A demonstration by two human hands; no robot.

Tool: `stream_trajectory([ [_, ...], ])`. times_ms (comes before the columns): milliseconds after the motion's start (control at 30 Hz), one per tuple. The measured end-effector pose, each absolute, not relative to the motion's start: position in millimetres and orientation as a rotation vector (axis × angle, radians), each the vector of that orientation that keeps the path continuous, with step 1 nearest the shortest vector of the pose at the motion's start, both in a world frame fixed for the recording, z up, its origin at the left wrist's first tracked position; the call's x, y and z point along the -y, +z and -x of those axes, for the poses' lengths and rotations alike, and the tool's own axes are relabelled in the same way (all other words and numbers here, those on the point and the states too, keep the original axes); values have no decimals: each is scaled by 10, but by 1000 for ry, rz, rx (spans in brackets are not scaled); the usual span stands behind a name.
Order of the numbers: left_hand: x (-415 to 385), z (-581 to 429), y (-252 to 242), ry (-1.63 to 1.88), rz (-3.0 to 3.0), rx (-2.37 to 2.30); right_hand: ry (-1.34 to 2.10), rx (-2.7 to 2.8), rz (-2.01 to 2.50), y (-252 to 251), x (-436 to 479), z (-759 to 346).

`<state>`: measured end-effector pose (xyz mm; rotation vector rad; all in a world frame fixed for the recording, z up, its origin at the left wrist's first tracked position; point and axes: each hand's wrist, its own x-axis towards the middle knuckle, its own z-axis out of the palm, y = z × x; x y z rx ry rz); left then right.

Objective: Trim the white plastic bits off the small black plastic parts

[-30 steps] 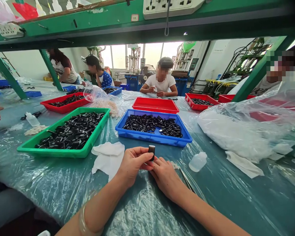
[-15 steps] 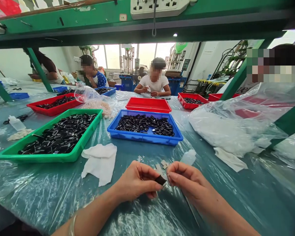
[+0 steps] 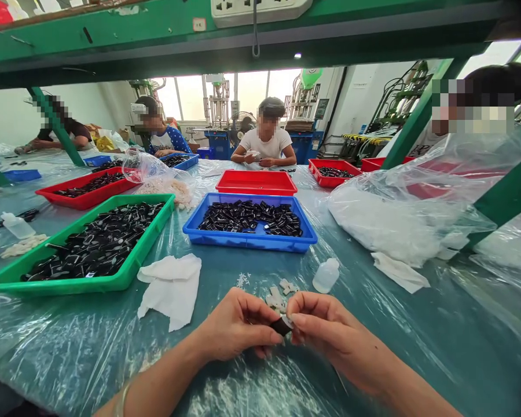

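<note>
At the near left a green tray (image 3: pixel 69 285) of black pieces sits on the table (image 3: pixel 417 347), with a white cloth (image 3: pixel 171 286) just right of it. The left hand (image 3: pixel 238 324) comes in low from the near left, its fingers curled shut and pinching the left end of a small black part (image 3: pixel 282 325). That part hangs just over the table between both hands, its long axis roughly left to right. The right hand (image 3: pixel 325 327) meets it from the right, fingers closed on the other end, so neither hand is nearer. Beyond them are white bits (image 3: pixel 280 292), a small bottle (image 3: pixel 325 275) and a blue tray (image 3: pixel 247 242)
</note>
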<state>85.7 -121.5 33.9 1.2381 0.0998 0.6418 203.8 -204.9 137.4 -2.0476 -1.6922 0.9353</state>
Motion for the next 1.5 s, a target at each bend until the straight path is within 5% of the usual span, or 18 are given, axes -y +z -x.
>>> stream_trajectory([
  [1500,1182,-860,370,703,-1236,-126,1233,1171,1781,1165,1970,-2041],
])
